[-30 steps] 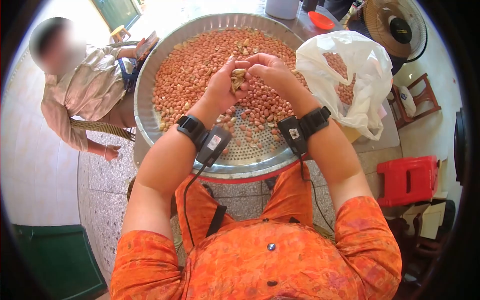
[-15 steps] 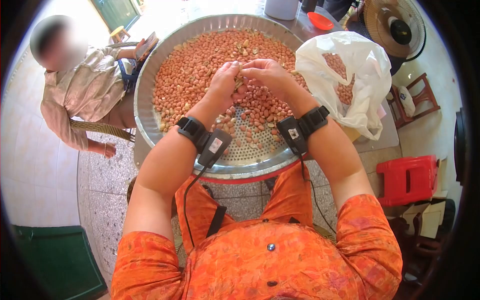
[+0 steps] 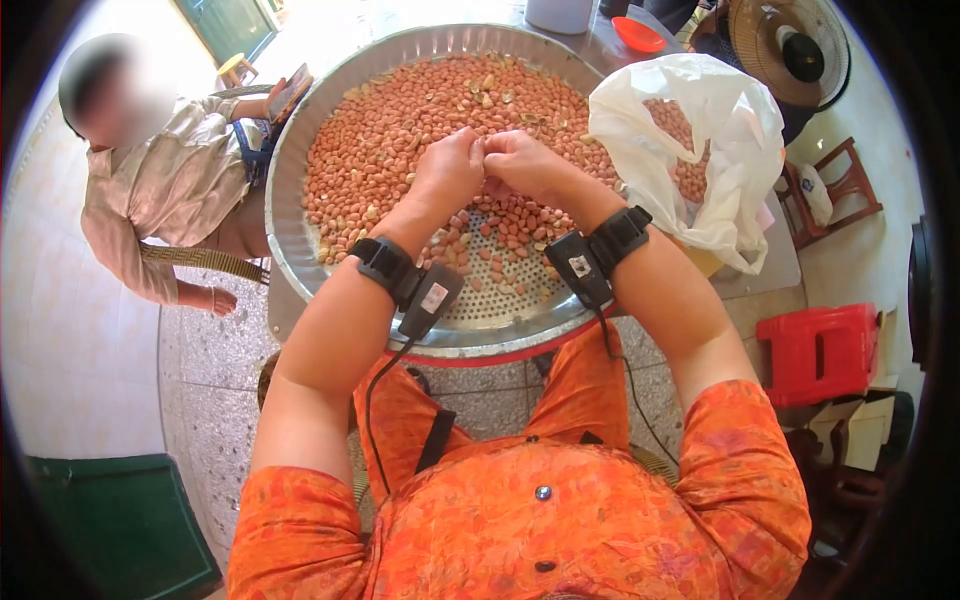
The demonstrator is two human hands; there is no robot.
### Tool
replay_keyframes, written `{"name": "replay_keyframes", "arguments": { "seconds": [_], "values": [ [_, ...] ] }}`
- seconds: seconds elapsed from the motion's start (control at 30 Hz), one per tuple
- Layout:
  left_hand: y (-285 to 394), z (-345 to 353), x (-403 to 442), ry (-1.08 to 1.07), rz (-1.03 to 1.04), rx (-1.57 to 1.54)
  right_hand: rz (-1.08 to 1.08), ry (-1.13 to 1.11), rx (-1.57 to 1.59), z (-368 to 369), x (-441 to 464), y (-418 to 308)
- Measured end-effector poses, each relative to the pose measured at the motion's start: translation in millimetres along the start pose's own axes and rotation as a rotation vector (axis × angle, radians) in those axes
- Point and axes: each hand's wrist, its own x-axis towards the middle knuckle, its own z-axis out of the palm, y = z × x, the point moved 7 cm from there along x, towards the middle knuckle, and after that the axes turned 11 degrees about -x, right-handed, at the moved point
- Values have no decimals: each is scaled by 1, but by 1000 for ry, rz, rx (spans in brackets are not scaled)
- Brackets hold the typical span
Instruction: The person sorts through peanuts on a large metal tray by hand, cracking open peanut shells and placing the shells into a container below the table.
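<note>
Got your left hand [image 3: 447,168] and right hand [image 3: 530,165] together over the tray [image 3: 285,205] of peanuts [image 3: 375,130], can't tell if they're gripping anything tbh.

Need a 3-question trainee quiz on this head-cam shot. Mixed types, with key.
1. Multiple choice: from the wearer's viewpoint, where is the white plastic bag relative to the metal tray? a) left b) right c) underneath
2. True or false: the fan is at the picture's upper right.
3. Fill in: the left hand and right hand are close together above the ____.

Key: 1 b; 2 true; 3 peanuts.
</note>
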Motion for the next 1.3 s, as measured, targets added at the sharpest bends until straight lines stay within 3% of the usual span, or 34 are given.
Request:
{"name": "replay_keyframes", "arguments": {
  "seconds": [0.1,0.17,0.2,0.27,0.33,0.4,0.47,0.6,0.7,0.87,0.93,1.0,1.07,1.13,1.3],
  "values": [
    [4,-5,1,35,63,-19,32,22,159,-2,-3,-1],
    [-9,1,-6,-119,-466,-777,43,56,244,-6,-5,-4],
    [-12,-2,-6,-119,-466,-776,32,137,195,-15,-6,-6],
    [-17,-4,-4,-133,-528,-1273,21,220,148,-27,-5,-5],
    [-16,-12,-2,-140,-564,-1344,-40,418,-56,-48,-2,0],
    [-13,-27,1,-75,-527,-1452,-74,471,-121,-57,2,5],
    [-16,-43,2,-65,-523,-1428,-133,573,-175,-64,2,8],
    [18,-113,-17,-143,-357,-1122,-214,555,-273,-69,3,10],
    [26,-180,-67,-23,-300,-1021,-229,514,-314,-72,16,23],
    [-64,-255,-192,225,-576,-764,-221,336,-202,-66,19,23],
    [-118,-257,-247,77,-809,-692,-226,339,-181,-67,20,27],
    [-154,-243,-302,150,-1076,-475,-229,349,-171,-72,21,30],
    [-222,-234,-356,-46,-1230,-403,-225,298,-206,-73,24,33],
    [-221,-225,-377,22,-1388,-98,-194,267,-208,-73,26,37],
    [-222,-240,-361,51,-1349,-113,-153,243,-293,-75,27,40]
  ]
}}
